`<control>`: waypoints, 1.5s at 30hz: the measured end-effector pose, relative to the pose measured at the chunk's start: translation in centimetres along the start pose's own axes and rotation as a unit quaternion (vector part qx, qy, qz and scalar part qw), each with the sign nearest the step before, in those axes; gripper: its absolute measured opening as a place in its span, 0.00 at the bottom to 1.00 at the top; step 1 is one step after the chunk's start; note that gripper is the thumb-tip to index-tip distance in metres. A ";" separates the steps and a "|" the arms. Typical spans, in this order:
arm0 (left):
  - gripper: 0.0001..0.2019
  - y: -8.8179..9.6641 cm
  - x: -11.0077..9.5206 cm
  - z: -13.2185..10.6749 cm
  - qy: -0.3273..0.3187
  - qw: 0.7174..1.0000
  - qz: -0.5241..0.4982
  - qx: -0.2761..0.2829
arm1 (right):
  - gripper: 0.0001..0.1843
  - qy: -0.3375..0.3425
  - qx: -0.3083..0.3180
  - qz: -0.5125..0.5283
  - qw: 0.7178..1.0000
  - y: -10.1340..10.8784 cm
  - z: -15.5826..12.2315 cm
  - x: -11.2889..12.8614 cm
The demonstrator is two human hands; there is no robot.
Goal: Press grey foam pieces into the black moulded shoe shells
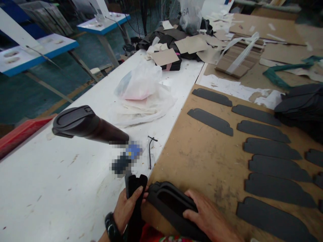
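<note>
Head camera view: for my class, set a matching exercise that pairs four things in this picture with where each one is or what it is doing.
Things:
1. left hand
2. right hand
3. plastic bag
4. dark cut pieces

Places and states:
A. laid in rows on the brown board
B. gripping a black strip
C. lying on the white table
D. resting on a black curved piece

Pairs: 1-B, 2-D, 3-C, 4-A
</note>
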State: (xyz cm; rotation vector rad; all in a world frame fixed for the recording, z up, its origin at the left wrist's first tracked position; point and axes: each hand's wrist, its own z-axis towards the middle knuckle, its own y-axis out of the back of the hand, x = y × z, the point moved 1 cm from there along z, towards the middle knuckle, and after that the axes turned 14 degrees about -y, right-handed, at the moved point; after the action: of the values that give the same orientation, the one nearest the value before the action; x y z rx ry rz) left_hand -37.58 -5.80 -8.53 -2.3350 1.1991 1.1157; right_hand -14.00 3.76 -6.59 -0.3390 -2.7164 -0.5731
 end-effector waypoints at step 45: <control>0.13 -3.7 -4.0 0.5 -0.198 0.924 0.140 0.297 | 0.11 0.037 -0.031 -0.036 0.998 4.3 -0.8 1.6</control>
State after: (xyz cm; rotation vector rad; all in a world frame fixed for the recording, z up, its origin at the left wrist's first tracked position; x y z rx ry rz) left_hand -36.34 -1.05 -6.24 -1.4417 1.4769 1.0478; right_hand -13.92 7.52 -3.80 -0.2305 -2.6523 -0.6789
